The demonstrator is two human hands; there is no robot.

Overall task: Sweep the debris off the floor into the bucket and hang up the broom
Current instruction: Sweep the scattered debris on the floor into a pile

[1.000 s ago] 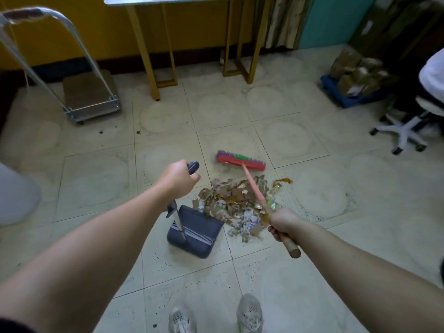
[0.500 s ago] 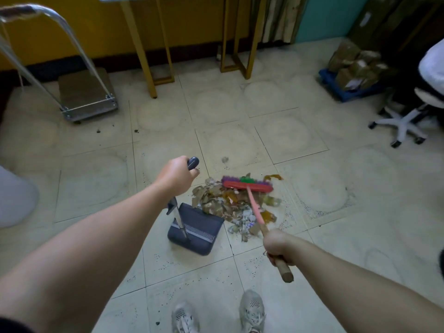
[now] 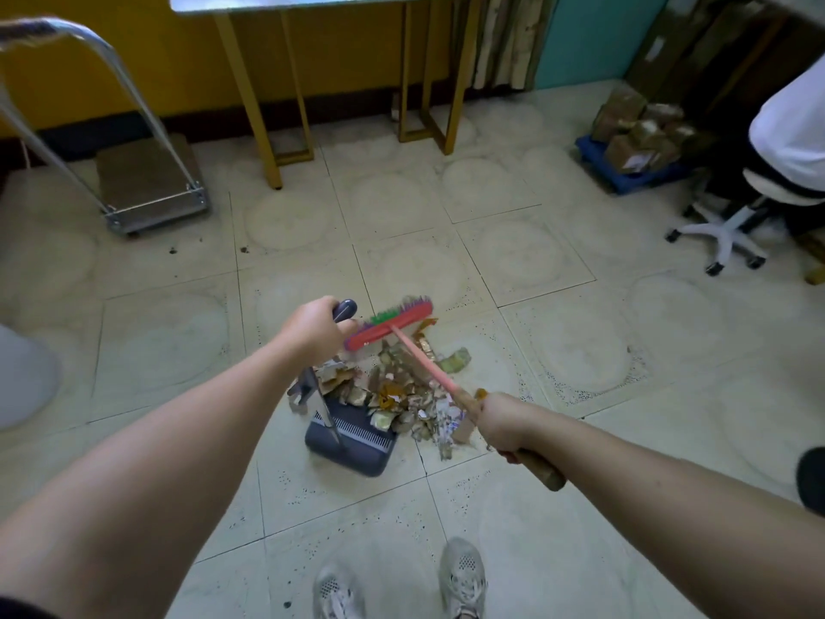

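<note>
Right hand [image 3: 502, 423], gripping the broom [image 3: 424, 364], is swinging its head leftward over the last half-second, crowding the debris [image 3: 397, 397] onto the dustpan [image 3: 357, 449] mouth while left hand [image 3: 314, 330] is clasping the dustpan's upright handle; loading is progressing, scraps remaining on floor [image 3: 558, 507].

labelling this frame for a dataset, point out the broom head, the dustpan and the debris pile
broom head [image 3: 377, 333]: head view, on the red block.
dustpan [image 3: 361, 457]: head view, on the dark pan's rear part.
debris pile [image 3: 393, 395]: head view, on scraps near its middle.
</note>
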